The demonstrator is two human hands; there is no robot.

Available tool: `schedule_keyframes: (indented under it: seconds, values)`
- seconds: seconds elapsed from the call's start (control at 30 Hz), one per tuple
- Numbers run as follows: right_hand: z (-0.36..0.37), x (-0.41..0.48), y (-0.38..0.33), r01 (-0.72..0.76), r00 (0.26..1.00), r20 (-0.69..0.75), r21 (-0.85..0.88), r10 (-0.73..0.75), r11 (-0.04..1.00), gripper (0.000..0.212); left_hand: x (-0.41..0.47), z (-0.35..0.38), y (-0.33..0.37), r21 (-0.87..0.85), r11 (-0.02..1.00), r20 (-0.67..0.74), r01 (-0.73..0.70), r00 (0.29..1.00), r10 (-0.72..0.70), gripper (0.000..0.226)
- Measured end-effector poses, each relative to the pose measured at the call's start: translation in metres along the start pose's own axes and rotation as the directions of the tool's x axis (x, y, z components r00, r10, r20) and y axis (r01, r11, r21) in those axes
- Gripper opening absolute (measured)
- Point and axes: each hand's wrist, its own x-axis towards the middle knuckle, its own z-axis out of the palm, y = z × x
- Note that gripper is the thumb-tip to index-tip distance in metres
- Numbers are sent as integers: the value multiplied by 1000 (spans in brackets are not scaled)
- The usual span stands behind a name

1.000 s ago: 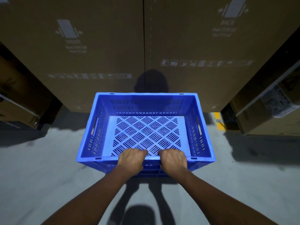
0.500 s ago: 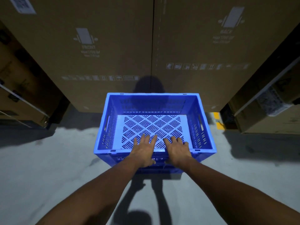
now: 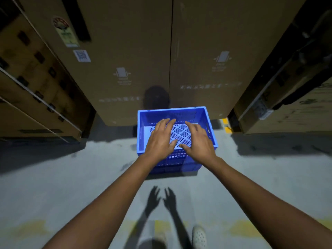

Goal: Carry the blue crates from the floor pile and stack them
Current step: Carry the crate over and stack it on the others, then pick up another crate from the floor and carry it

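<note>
A blue slotted crate [image 3: 142, 133] stands on the grey floor in front of tall cardboard boxes, and it seems to rest on another blue crate [image 3: 179, 166] whose front wall shows below it. My left hand [image 3: 160, 139] and my right hand [image 3: 198, 141] hover above the crate's near rim, palms down, fingers spread. Neither hand touches the crate or holds anything. The hands hide part of the crate's lattice bottom.
Two tall cardboard boxes [image 3: 125, 60] rise right behind the crate. Strapped cartons [image 3: 32, 90] stand at the left and more cartons [image 3: 294, 105] at the right. A yellow floor line [image 3: 240, 229] runs near my shoe [image 3: 198, 236]. Grey floor lies between me and the crate.
Both hands let go of the crate's near rim, opened and rose above it. The crate now stands lower and farther from me, and the view has pulled back.
</note>
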Motion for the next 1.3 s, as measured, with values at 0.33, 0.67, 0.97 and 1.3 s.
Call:
schedule_keyframes:
  seconds: [0.33, 0.67, 0.97, 1.3]
  values:
    - [-91, -101, -66, 102, 962, -268, 189, -49, 977, 69, -74, -95, 89, -121, 987, -235, -102, 969, 72, 65]
    - [-158, -174, -54, 286, 908, -384, 268, -171, 920, 59, -140, -120, 179, -48, 995, -379, -86, 923, 62, 53]
    - [-201, -278, -18, 415, 872, -422, 374, -246, 830, 52, -232, -101, 285, 20, 1000, -449, -11, 893, 19, 49]
    - [-208, -386, -55, 554, 829, -381, 462, -409, 693, 48, -369, -125, 344, 83, 987, -571, 140, 818, -68, 48]
